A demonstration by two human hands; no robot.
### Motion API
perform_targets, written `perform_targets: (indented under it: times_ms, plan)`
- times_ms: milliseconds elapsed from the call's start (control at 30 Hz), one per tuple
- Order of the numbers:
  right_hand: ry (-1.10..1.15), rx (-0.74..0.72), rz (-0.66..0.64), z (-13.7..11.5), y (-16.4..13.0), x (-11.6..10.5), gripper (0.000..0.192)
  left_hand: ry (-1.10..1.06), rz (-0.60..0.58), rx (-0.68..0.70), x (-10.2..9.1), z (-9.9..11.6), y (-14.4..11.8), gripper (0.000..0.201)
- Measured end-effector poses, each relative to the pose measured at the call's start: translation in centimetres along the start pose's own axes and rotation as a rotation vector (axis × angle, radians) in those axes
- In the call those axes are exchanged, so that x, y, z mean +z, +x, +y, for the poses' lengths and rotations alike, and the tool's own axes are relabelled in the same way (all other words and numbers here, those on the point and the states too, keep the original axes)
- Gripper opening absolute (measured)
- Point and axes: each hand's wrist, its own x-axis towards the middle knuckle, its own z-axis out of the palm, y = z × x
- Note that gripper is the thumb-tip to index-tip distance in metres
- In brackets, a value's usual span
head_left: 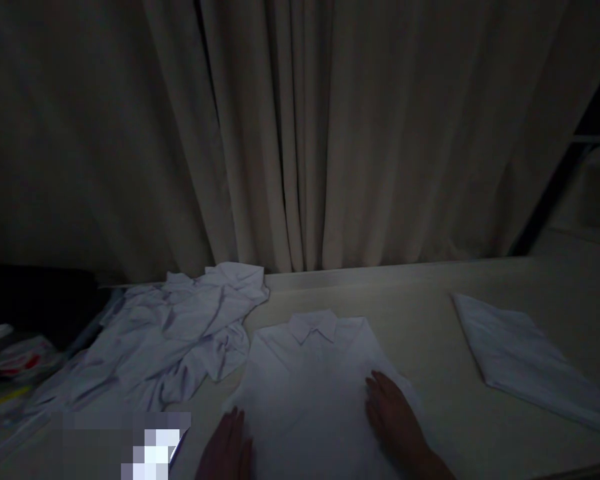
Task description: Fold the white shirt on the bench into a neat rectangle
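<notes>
We see both hands flat, fingers spread open and gripping nothing, on a white collared shirt (315, 380) laid front-up mid-desk (430, 313). Left hand (227, 450) presses its lower left edge; right hand (393, 413) rests on its right side. Crumpled white garments (180, 333) lie left, a folded white shirt (525, 357) well apart right. Curtain (300, 133) behind.

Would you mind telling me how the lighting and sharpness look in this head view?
Head view: very dim, grainy and soft; the collared shirt under both hands and the crumpled pile read faintly bluish; a pixelated block covers the lower left; the curtain fades into shadow.
</notes>
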Motion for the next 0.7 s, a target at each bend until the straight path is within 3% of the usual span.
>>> perform_targets:
  times_ms: [100, 233, 400, 500, 567, 700]
  plan:
    - [0.065, -0.050, -0.074, -2.5, 0.4, 1.5, 0.053, 0.135, 0.093, 0.065, 3.2, -0.1, 2.4, 0.054]
    - [0.102, -0.094, -0.188, -3.5, 0.7, 3.5, 0.059, 0.166, 0.059, 0.030, 5.2, -1.1, 2.1, 0.058]
    - [0.093, -0.090, -0.166, -2.9, 0.2, 4.9, 0.058, 0.136, -0.049, 0.025, 4.6, -1.7, 1.0, 0.056]
    - [0.092, -0.091, -0.145, -2.9, 0.1, 4.9, 0.057, 0.159, -0.014, -0.025, 4.0, -1.1, 1.7, 0.063]
    - [0.091, -0.087, -0.137, -3.1, 0.1, 4.6, 0.057, 0.161, 0.001, 0.012, 3.9, -0.8, 2.2, 0.064]
    - [0.083, -0.084, -0.129, -3.2, 0.0, 4.4, 0.058, 0.121, -0.058, 0.027, 3.8, -1.3, 2.2, 0.063]
